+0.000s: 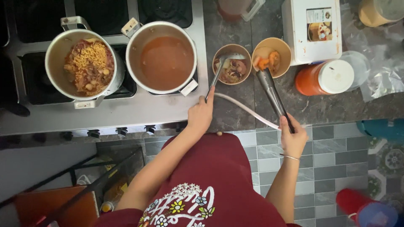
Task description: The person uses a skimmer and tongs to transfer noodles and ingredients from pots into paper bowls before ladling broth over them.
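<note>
Overhead view of a stove and counter [235, 113]. The left hand [201, 114], fingers closed on a spoon [216, 75], dips its bowl into the left paper bowl [232, 64] of mixed food. The right hand [292, 136], fingers gripping metal tongs [271, 92], reaches their tips into the right paper bowl [271, 56]. Beside these on the stove stand a pot of noodles [86, 63] and a pot of orange broth [164, 59]

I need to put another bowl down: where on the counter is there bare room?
Bare patches: the dark counter in front of the two paper bowls, crossed by a white hose, and the steel stove ledge before the pots. Right of the tongs, box, orange jar and bags crowd it.
</note>
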